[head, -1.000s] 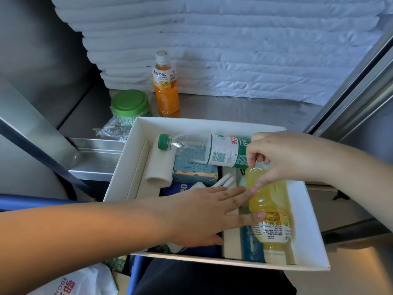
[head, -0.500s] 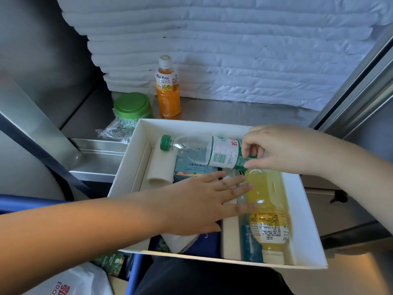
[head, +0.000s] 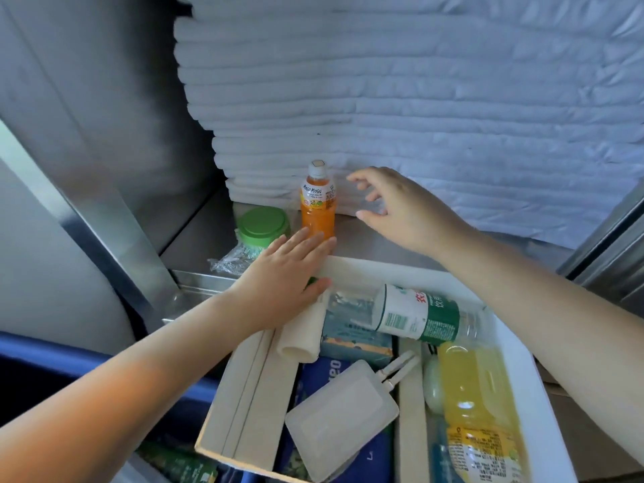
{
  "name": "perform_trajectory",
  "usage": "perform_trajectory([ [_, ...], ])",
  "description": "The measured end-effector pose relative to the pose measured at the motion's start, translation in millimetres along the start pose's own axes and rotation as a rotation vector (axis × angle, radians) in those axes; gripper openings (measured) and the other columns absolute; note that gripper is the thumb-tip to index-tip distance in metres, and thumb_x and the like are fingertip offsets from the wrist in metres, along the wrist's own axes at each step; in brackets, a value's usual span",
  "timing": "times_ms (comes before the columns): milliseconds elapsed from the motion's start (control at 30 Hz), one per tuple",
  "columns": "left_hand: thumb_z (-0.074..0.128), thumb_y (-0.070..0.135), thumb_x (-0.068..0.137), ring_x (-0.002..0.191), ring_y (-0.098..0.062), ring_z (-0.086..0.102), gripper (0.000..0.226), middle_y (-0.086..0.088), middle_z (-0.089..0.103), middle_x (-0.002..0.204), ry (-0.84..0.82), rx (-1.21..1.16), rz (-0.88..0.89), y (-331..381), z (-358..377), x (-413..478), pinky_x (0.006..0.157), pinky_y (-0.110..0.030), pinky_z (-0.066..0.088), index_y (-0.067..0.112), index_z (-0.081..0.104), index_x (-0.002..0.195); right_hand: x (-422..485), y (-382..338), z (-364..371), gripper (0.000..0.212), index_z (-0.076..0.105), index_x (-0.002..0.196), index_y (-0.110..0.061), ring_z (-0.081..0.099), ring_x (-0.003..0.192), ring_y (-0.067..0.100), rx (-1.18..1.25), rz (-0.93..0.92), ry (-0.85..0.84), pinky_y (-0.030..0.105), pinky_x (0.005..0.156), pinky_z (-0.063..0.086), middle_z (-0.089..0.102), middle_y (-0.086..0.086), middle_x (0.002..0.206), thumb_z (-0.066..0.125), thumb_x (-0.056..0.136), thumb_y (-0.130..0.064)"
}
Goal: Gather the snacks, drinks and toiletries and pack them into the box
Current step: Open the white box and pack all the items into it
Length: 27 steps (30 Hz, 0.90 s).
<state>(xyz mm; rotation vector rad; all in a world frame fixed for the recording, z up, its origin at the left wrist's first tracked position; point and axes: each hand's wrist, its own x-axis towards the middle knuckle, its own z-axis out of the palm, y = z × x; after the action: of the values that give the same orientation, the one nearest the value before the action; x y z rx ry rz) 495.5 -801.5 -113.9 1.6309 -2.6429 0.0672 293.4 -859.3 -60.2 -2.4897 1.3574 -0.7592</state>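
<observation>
Far L, on the metal ledge (head: pixel 383 245), stands a green-lid tub (head: pixel 262 224) w/ clear wrap crumpled round its lower part.

Next is the left hand (head: pixel 285 270). It lies palm down over the far L corner of the white box (head: pixel 522 360), fingers straight and pressed together, thumb out to the side, holding nothing. Its fingertips reach the foot of the orange bottle (head: pixel 317 207); whether they touch it or only cover it, I cannot tell.

The orange bottle stands upright on the ledge w/ white cap on. It is just behind the box's far wall, right beside the green-lid tub and in front of the stack of white padding (head: pixel 418 99).

Just R of the bottle is the right hand (head: pixel 393 207), in the air. Its fingers are spread and a bit curled, gripping nothing, and there is a small gap btw. hand and bottle.

The box is nearest the camera, below the ledge. Inside it, L to R:
- A cardboard divider (head: pixel 244 395) runs along the L wall.
- Then a rolled cream cloth (head: pixel 301 338).
- A teal carton (head: pixel 352 339) lies partly under a water bottle (head: pixel 418 313), which is on its side w/ green-white label.
- Nearer the camera, a translucent pouch (head: pixel 341 416) lies tilted over a dark blue packet (head: pixel 324 371).
- In the R compartment a yellow drink bottle (head: pixel 477 395) lies lengthwise along the R wall.
- A pale green oval item (head: pixel 433 388) is just beside that bottle, too unclear to name.
</observation>
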Motion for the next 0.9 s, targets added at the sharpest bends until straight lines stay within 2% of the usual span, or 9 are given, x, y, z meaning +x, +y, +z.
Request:
perform_trajectory([
  [133, 0.021, 0.050, 0.098, 0.144, -0.012, -0.001, 0.060, 0.005, 0.013, 0.157, 0.039, -0.023, 0.002, -1.2, 5.7, 0.8, 0.115, -0.032, -0.004, 0.027, 0.002, 0.150, 47.2, 2.5, 32.8, 0.072, 0.030, 0.141, -0.014, 0.051, 0.118, 0.019, 0.088, 0.203, -0.086, 0.027, 0.089, 0.039, 0.046, 0.004, 0.138, 0.068, 0.083, -0.034],
  [200, 0.020, 0.050, 0.098, 0.144, -0.013, 0.002, 0.060, 0.005, 0.016, 0.156, 0.052, -0.022, -0.001, -1.3, 7.4, 0.6, 0.116, -0.033, -0.002, 0.027, 0.003, 0.150, 62.9, 5.5, 49.9, 0.070, 0.036, 0.136, -0.011, 0.052, 0.118, 0.020, 0.178, 0.264, -0.134, 0.025, 0.085, 0.038, 0.050, 0.004, 0.137, 0.071, 0.080, -0.034],
  [300, 0.020, 0.051, 0.098, 0.144, -0.013, 0.006, 0.060, 0.006, 0.019, 0.155, 0.065, -0.034, 0.001, -1.7, 8.9, 0.6, 0.118, -0.034, 0.001, 0.027, 0.004, 0.150, 74.4, 11.1, 70.7, 0.065, 0.043, 0.128, -0.012, 0.055, 0.114, 0.021, 0.178, 0.261, -0.120, 0.027, 0.083, 0.041, 0.055, 0.004, 0.128, 0.075, 0.076, -0.037],
  [400, 0.021, 0.051, 0.097, 0.143, -0.012, 0.008, 0.060, 0.006, 0.021, 0.155, 0.081, -0.051, -0.001, -1.5, 10.0, 1.8, 0.117, -0.034, 0.000, 0.028, 0.006, 0.150, 75.9, 18.5, 80.8, 0.070, 0.039, 0.129, -0.014, 0.054, 0.114, 0.023, 0.135, 0.271, -0.081, 0.029, 0.081, 0.042, 0.054, 0.004, 0.130, 0.073, 0.076, -0.043],
  [567, 0.024, 0.051, 0.097, 0.143, -0.012, 0.011, 0.058, 0.006, 0.024, 0.154, 0.105, -0.070, -0.004, -1.7, 11.4, 2.5, 0.115, -0.032, -0.001, 0.029, 0.011, 0.149, 75.6, 29.0, 81.1, 0.065, 0.040, 0.129, -0.015, 0.054, 0.115, 0.021, 0.143, 0.246, -0.073, 0.027, 0.079, 0.040, 0.054, 0.003, 0.132, 0.071, 0.078, -0.042],
  [767, 0.027, 0.048, 0.098, 0.143, -0.008, 0.009, 0.054, 0.009, 0.026, 0.153, 0.093, -0.129, 0.006, -3.2, 8.8, 2.7, 0.115, -0.029, -0.001, 0.028, 0.020, 0.148, 71.7, 35.2, 64.9, 0.059, 0.044, 0.127, -0.014, 0.053, 0.113, 0.014, 0.267, 0.213, -0.175, 0.027, 0.085, 0.041, 0.055, 0.001, 0.130, 0.074, 0.078, -0.026],
  [900, 0.033, 0.041, 0.099, 0.142, -0.004, 0.006, 0.049, 0.011, 0.028, 0.152, 0.061, -0.271, 0.024, -7.4, 3.4, 3.9, 0.111, -0.019, -0.004, 0.028, 0.028, 0.146, 54.4, 50.2, 49.6, 0.064, 0.042, 0.129, -0.015, 0.052, 0.117, 0.020, 0.237, 0.272, -0.216, 0.038, 0.096, 0.045, 0.054, 0.003, 0.133, 0.076, 0.076, -0.025],
])
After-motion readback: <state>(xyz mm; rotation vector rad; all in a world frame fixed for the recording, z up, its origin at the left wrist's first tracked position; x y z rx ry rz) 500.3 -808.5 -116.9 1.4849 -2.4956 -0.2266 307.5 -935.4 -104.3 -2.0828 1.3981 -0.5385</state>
